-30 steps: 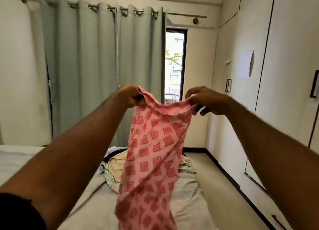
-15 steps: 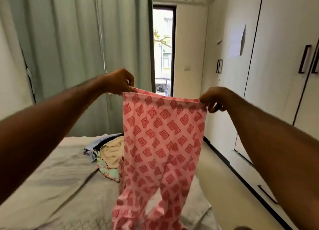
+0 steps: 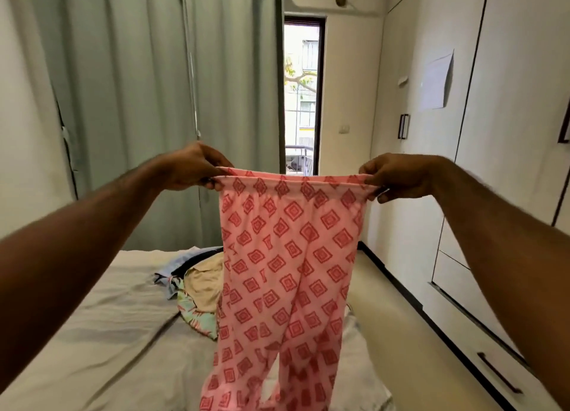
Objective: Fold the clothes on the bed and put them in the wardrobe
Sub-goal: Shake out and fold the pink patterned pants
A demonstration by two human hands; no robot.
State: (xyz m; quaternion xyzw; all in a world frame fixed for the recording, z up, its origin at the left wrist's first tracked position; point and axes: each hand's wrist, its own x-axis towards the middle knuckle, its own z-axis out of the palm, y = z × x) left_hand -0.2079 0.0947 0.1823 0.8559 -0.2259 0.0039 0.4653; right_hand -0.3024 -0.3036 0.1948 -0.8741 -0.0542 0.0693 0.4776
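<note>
The left hand (image 3: 192, 167) and the right hand (image 3: 398, 176) each pinch one end of the waistband of a pair of pink trousers (image 3: 283, 275) with a red diamond print, stretching it level in the air above the bed (image 3: 101, 333). Both trouser legs hang straight down, their lower ends running out of view at the bottom edge. Behind them a pile of clothes (image 3: 197, 284) lies on the grey sheet, near the far end of the bed. The wardrobe (image 3: 505, 151) lines the right wall, its white doors closed. A grey-green curtain (image 3: 138, 96) covers the far wall beside a narrow window (image 3: 300, 99)
</note>
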